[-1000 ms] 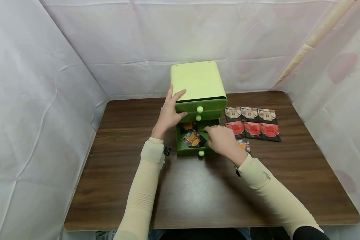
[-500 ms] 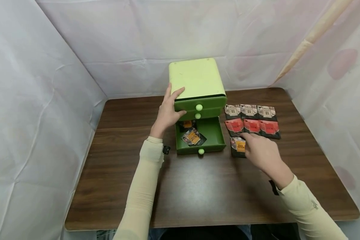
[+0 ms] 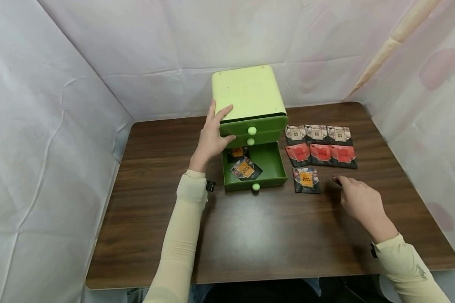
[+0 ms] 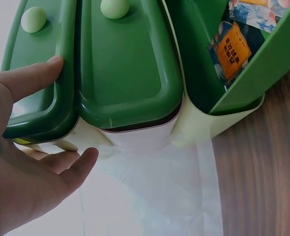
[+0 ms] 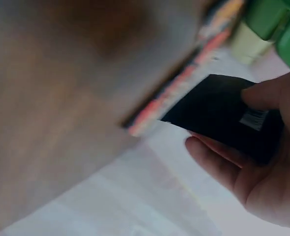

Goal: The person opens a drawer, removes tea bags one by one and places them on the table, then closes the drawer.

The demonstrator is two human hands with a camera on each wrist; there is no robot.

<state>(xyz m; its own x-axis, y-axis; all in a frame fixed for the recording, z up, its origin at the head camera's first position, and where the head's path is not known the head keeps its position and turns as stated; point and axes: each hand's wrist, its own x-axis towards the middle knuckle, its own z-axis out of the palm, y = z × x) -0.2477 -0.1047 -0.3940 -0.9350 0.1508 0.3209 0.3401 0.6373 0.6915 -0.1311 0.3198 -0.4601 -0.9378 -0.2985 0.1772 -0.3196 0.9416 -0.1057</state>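
My left hand (image 3: pixel 211 141) rests on the left front corner of a green drawer cabinet (image 3: pixel 246 94), thumb on the top drawer's front and other fingers spread over the top and side. The cabinet's bottom drawer (image 3: pixel 274 162) is pulled out. Inside lie an orange-labelled packet (image 3: pixel 246 169) and another one (image 3: pixel 236 153) behind it. My right hand (image 3: pixel 364 204), over the table's right side, pinches a small flat packet (image 5: pixel 213 110) between thumb and fingers; its black back with a barcode shows in the right wrist view.
On the wooden table (image 3: pixel 265 244), right of the cabinet, lie a row of beige-labelled packets (image 3: pixel 317 134) and a row of red-labelled packets (image 3: pixel 321 154). One orange-labelled packet (image 3: pixel 306 180) lies in front of them. White curtains (image 3: pixel 155 46) hang behind and beside the table.
My right hand has moved from inside the open drawer rightward, past the orange-labelled packet on the table, with a packet in its fingers. The left hand stays on the cabinet.
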